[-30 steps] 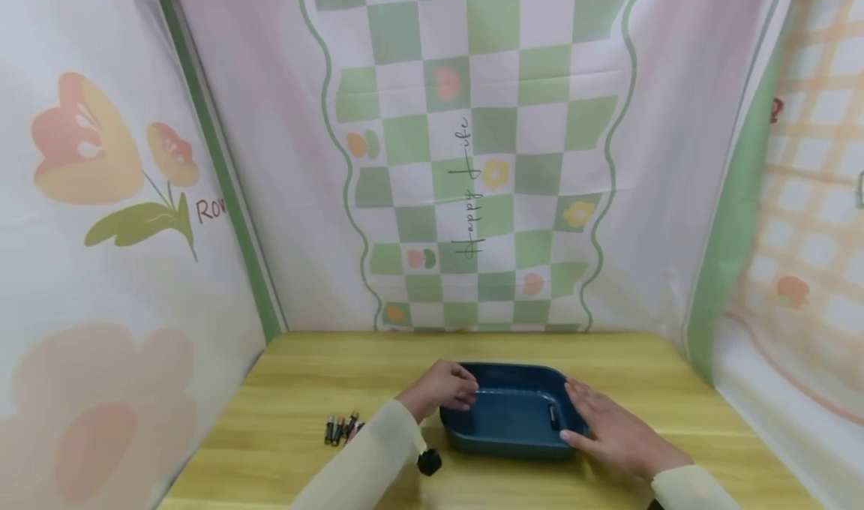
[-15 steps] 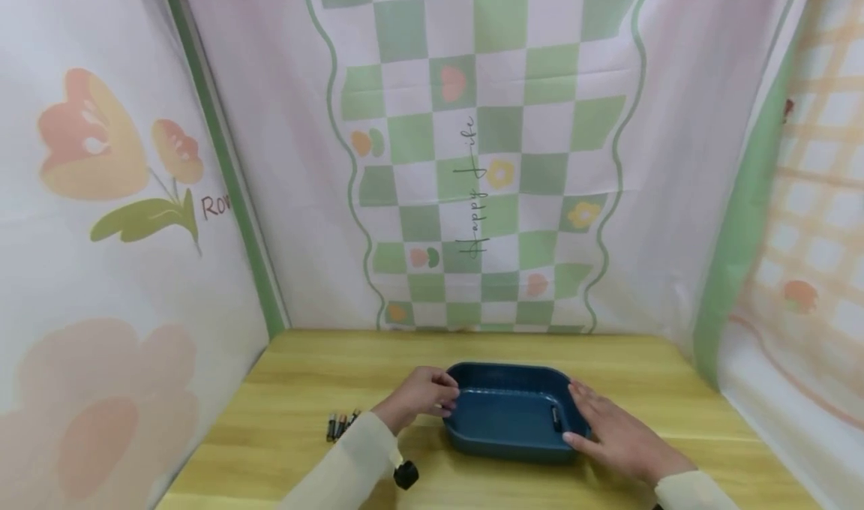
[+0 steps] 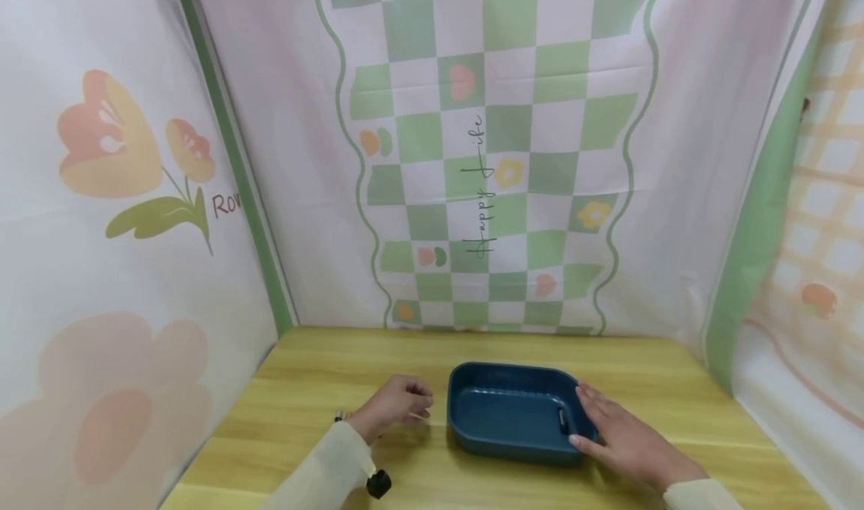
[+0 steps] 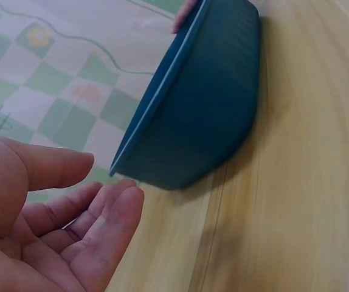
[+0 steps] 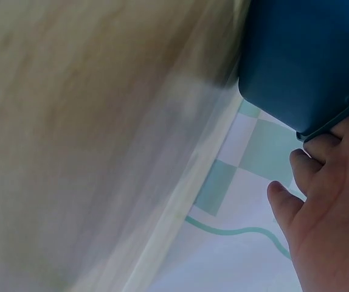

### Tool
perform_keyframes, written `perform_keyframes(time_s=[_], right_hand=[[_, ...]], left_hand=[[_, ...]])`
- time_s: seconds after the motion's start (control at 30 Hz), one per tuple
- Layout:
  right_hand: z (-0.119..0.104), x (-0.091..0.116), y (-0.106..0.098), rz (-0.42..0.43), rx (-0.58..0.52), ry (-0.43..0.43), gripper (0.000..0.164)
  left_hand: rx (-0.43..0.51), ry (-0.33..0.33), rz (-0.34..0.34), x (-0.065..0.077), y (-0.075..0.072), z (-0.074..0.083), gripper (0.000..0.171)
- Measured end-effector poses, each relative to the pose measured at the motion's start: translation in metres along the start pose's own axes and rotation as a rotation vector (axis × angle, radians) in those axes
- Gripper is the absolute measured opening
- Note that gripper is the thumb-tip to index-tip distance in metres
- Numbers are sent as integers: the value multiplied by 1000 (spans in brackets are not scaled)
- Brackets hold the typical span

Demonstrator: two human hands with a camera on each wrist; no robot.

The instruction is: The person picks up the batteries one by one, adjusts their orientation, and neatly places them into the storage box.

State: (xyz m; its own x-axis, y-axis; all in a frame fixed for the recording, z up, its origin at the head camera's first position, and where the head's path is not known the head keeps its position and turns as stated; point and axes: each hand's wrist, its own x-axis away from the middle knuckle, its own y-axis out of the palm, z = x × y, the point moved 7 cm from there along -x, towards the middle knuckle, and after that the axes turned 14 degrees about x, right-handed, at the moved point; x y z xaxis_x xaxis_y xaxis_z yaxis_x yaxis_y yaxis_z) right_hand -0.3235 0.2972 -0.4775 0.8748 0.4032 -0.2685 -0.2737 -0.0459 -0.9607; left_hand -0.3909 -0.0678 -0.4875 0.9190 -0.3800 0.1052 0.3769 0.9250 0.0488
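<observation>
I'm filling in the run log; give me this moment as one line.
left hand: empty, apart from tray | right hand: touching tray's right end | battery: inside tray, right end

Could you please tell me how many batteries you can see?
2 show clearly: one battery in the tray, near its right end, and another battery on the table, partly behind the left sleeve, which may hide more.
</observation>
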Motion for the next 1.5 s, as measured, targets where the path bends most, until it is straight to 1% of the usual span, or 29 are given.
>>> perform_keyframes(time_s=[0.1, 0.2, 0.27, 0.37, 0.47, 0.57, 0.7, 0.77, 0.87, 0.97, 1.07, 1.13, 1.2, 1.33, 1.43, 1.5], right_hand=[[0, 0, 1, -21, 7, 6, 80], [0, -1, 2, -49, -15, 18, 81], [-1, -1, 3, -49, -13, 17, 80], [-1, -1, 4, -27, -15, 11, 80], [-1, -2, 5, -11, -4, -2, 80], [-3, -3, 4, -13, -9, -19, 80], [-5, -2, 4, -14, -11, -31, 79], [-5, -1, 5, -10, 2, -26, 79], [-4, 0, 6, -12, 17, -13, 79], [-4, 0, 6, -17, 3, -8, 79], [-3, 0, 5, -22, -11, -12, 79], [-2, 0, 5, -31, -15, 3, 79], [0, -1, 6, -35, -12, 17, 79], [1, -1, 4, -23, -11, 17, 79], [0, -2, 2, -8, -3, -6, 79], [0, -3, 0, -17, -10, -2, 80]], left_hand=[[-20, -8, -7, 3, -8, -3, 27], [-51, -17, 5, 8, -20, -4, 29], [-69, -17, 22, 11, -29, -3, 30], [-77, -15, 45, 16, -43, -2, 32], [-89, -9, 53, 19, -54, -2, 33], [-103, -8, 58, 23, -62, -6, 31], [-123, -31, 68, 29, -73, -16, 27], [-132, -48, 74, 32, -77, -17, 26], [-152, -59, 86, 38, -83, -16, 28], [-166, -64, 99, 44, -89, -13, 29], [-156, -71, 111, 49, -96, -11, 28], [-145, -74, 119, 51, -100, -10, 27], [-137, -74, 128, 54, -104, -9, 27], [-141, -71, 152, 56, -111, -12, 23], [-160, -67, 186, 56, -117, -15, 19], [-175, -60, 213, 56, -121, -16, 19]])
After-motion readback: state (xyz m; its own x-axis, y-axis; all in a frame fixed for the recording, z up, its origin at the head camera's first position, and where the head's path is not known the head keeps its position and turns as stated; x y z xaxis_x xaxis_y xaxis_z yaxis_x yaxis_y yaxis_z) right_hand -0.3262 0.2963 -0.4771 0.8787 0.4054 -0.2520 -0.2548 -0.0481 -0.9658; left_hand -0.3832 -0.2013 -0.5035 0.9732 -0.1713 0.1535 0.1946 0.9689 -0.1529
